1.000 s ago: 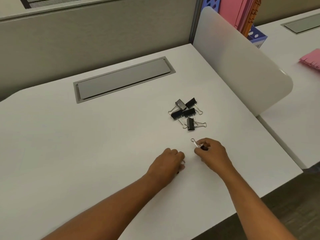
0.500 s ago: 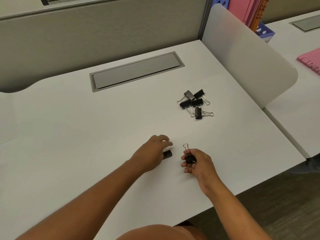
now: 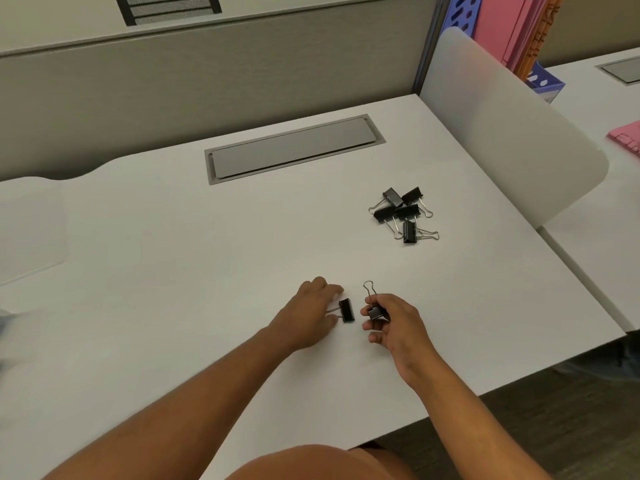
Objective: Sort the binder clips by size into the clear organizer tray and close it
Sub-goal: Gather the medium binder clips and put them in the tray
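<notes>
My left hand (image 3: 310,315) grips a black binder clip (image 3: 347,310) by its wire handles, the clip resting on the white desk (image 3: 173,271). Close to its right, my right hand (image 3: 394,320) pinches a second black binder clip (image 3: 375,312), one wire handle sticking up. A pile of several black binder clips (image 3: 403,213) lies further back and to the right on the desk. At the far left edge a clear flat piece (image 3: 31,233), possibly the organizer tray, shows only in part.
A grey cable hatch (image 3: 294,148) is set into the desk at the back. A frosted white divider panel (image 3: 512,133) stands along the right edge, with pink and purple file holders (image 3: 512,26) behind it. The desk's front edge runs just below my forearms.
Both hands came back toward me from beside the pile, each with a clip. The view has swung left, bringing the clear piece at the left edge into sight.
</notes>
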